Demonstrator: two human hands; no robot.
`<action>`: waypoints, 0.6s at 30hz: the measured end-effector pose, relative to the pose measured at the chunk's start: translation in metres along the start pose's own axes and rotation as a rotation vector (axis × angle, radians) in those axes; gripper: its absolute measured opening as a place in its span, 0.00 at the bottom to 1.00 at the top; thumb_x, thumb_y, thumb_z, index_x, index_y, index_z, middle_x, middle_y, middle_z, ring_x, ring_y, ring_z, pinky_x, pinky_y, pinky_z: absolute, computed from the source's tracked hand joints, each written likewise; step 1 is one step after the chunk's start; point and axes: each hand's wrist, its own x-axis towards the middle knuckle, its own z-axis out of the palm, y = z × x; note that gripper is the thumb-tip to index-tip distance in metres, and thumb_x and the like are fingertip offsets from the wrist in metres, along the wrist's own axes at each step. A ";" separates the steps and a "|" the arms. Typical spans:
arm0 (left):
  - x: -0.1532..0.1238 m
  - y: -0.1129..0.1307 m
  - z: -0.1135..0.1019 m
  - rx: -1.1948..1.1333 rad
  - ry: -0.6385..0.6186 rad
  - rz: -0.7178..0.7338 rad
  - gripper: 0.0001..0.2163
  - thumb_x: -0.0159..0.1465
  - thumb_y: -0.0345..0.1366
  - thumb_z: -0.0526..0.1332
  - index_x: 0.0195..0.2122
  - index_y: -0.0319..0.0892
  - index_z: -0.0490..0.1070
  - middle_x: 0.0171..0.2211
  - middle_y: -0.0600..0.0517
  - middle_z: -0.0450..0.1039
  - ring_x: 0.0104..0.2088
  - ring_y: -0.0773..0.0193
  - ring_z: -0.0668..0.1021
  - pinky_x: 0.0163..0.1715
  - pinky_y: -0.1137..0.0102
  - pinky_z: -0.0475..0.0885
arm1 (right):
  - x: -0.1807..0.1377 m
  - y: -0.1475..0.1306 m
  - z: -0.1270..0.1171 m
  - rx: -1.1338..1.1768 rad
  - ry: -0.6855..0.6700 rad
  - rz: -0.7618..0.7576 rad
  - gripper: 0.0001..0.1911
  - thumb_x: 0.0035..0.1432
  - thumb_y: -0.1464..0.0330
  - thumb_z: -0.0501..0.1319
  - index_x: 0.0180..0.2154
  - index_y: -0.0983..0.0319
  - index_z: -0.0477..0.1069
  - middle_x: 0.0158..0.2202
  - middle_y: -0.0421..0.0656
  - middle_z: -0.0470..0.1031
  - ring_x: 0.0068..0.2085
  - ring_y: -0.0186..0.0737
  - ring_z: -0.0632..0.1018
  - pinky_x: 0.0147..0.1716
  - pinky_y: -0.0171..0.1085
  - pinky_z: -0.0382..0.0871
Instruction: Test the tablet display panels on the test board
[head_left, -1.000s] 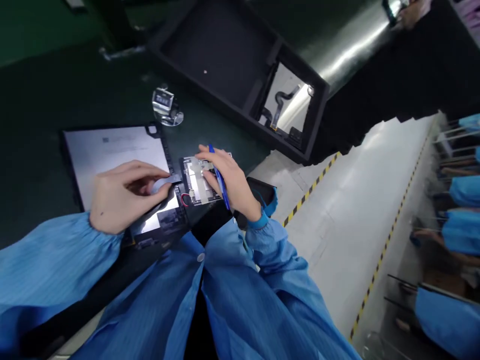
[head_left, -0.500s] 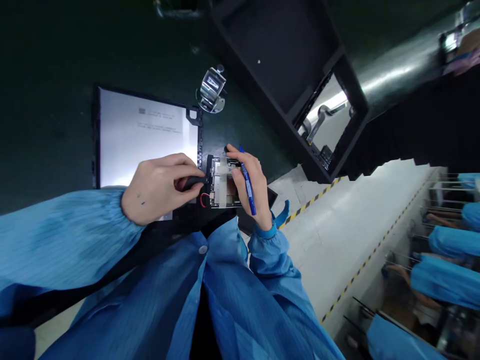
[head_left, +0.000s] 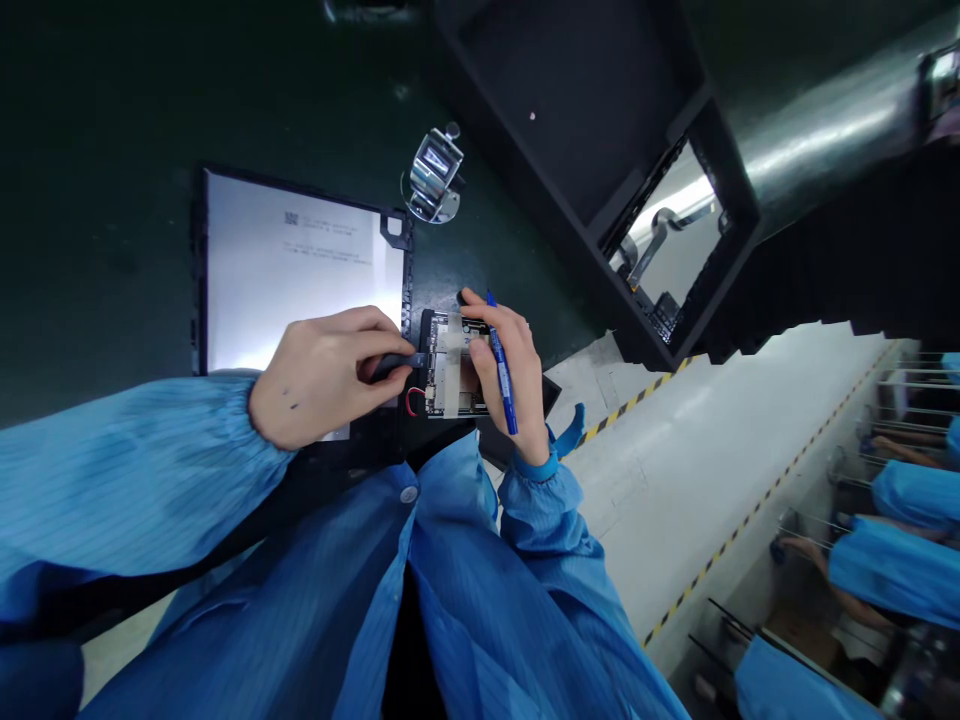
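- Head view: the left hand is pinched shut on a dark strip, whose tip is pressed against the edge of a circuit board. The board lies in a black frame beside a white panel.
- The right hand is closed around a blue pen, and the board is steadied by that hand.
- A red-and-black wire lies exposed near the strip and could be snagged or torn if the strip slips.
- Components could be scratched by the pen if the right hand's grip is shifted.
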 end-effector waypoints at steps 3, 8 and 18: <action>0.000 0.001 0.001 -0.003 0.013 -0.014 0.09 0.63 0.32 0.61 0.38 0.36 0.81 0.36 0.47 0.80 0.24 0.66 0.75 0.28 0.68 0.73 | 0.001 -0.001 -0.002 -0.013 -0.017 -0.012 0.14 0.70 0.59 0.54 0.54 0.53 0.68 0.63 0.40 0.71 0.60 0.47 0.71 0.62 0.51 0.64; 0.000 0.004 0.004 0.029 0.042 -0.024 0.10 0.63 0.33 0.60 0.38 0.36 0.81 0.36 0.47 0.80 0.24 0.66 0.75 0.27 0.68 0.72 | 0.005 -0.004 0.000 -0.076 -0.069 -0.008 0.22 0.64 0.55 0.61 0.56 0.54 0.66 0.66 0.42 0.68 0.60 0.51 0.70 0.61 0.52 0.64; 0.005 0.007 -0.009 0.066 -0.006 -0.017 0.13 0.66 0.40 0.62 0.46 0.39 0.79 0.44 0.45 0.80 0.42 0.54 0.82 0.41 0.61 0.78 | 0.003 -0.021 0.006 0.143 0.204 0.008 0.21 0.70 0.59 0.55 0.60 0.57 0.59 0.67 0.49 0.63 0.66 0.47 0.67 0.65 0.53 0.62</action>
